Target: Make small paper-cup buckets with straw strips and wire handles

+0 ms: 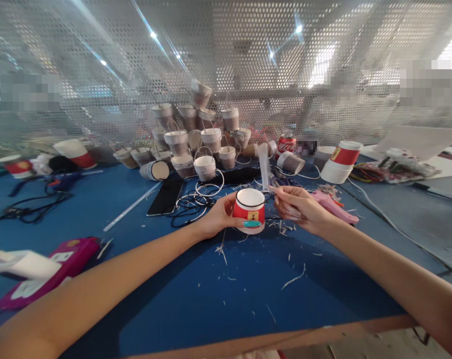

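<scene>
My left hand (223, 218) is wrapped round a red and white paper cup (241, 214), its thumb with a turquoise nail across the front. The cup stands upright with its mouth facing up, and a thin black cord (249, 205) runs around its rim. Just right of the cup, my right hand (299, 207) has its fingers pinched together. A thin dark strand shows between rim and fingertips, seemingly the cord's end. Behind the right fingertips are clear glue sticks (263, 167). A pink glue gun (334, 207) lies beyond the right hand, partly hidden by it.
Small bucket-like cups with handles (177, 142) are piled at the back. A black phone (165, 197) and tangled cords (190, 209) lie left of centre. A purple power strip (72, 257) is at left. Stacked paper cups (340, 167) and a red soda can (286, 144) stand behind.
</scene>
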The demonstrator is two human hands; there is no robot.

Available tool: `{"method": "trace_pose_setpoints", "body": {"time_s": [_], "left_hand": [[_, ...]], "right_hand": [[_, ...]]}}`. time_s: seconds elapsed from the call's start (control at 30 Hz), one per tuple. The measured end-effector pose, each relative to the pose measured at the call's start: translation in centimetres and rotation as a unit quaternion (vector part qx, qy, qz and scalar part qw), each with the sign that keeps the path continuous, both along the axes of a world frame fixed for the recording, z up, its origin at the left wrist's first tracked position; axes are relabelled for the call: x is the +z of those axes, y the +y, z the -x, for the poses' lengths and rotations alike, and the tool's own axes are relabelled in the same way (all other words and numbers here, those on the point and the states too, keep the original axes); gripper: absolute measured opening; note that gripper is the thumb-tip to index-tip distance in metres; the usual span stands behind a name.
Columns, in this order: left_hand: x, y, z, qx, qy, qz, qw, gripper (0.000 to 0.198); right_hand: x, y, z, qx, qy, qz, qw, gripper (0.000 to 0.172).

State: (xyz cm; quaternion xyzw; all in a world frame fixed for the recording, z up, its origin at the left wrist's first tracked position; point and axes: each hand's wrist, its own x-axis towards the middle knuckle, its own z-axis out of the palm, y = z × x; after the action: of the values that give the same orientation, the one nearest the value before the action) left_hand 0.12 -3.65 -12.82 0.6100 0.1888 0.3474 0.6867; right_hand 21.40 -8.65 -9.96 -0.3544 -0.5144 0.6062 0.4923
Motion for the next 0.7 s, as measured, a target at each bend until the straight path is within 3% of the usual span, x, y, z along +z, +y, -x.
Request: {"method": "trace_pose_setpoints", "body": {"time_s": [0.7], "left_hand": [[0.40,-0.21,0.12,-0.049,0.030,-0.029,0.998,0.065]], "right_hand": [[-0.57,0.07,0.26,-0.003,-0.031,-0.021,0.999,0.035]]}}
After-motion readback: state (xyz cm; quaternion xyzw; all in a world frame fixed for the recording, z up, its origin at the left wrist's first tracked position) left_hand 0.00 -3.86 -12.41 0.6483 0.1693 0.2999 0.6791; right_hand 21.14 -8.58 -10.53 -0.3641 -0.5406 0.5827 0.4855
